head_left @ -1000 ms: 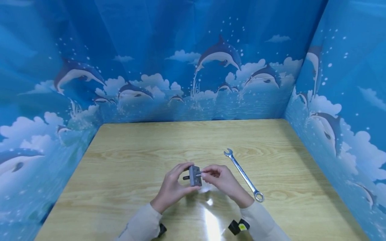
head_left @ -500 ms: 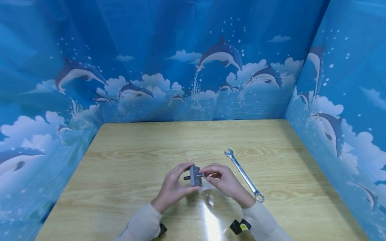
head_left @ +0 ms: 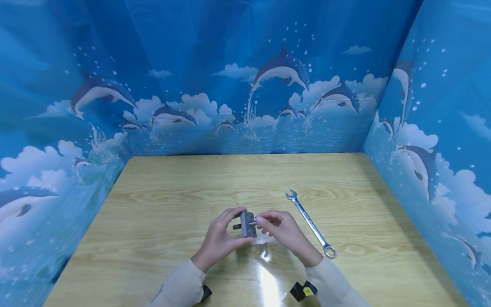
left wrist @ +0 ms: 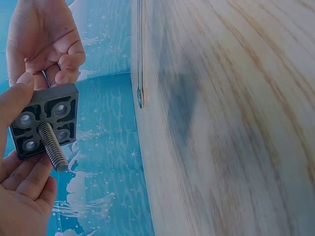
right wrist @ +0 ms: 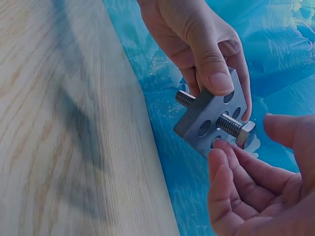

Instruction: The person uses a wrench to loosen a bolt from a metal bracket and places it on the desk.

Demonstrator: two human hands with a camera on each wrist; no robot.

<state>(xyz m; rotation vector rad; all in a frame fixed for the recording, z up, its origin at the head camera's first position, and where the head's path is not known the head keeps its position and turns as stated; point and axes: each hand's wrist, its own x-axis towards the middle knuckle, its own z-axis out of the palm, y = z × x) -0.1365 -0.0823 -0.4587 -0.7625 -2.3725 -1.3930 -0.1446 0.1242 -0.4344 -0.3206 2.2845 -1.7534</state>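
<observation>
My left hand (head_left: pixel 220 241) holds a square grey metal plate (right wrist: pixel 204 123) by its edges, thumb on one side and fingers on the other. The plate has several round holes, and its ribbed face shows in the left wrist view. A hex-head bolt (right wrist: pixel 230 124) runs through its middle, with the threaded end (left wrist: pixel 53 147) sticking out on the ribbed side. At the bolt's head is my right hand (head_left: pixel 285 230). In the right wrist view its curled fingers (right wrist: pixel 246 172) lie beside the head, while the thumb (right wrist: pixel 285 129) stands a little apart from it.
A combination wrench (head_left: pixel 310 224) lies on the wooden table (head_left: pixel 172 183), right of my right hand. Blue dolphin-print sheets (head_left: pixel 230 76) enclose the table at the back and sides. A black wrist device (head_left: pixel 303 291) hangs by the right sleeve.
My right thumb has dropped below the bolt head and come back up beside it, the fingers shifting around the head. The left hand and plate stay nearly still.
</observation>
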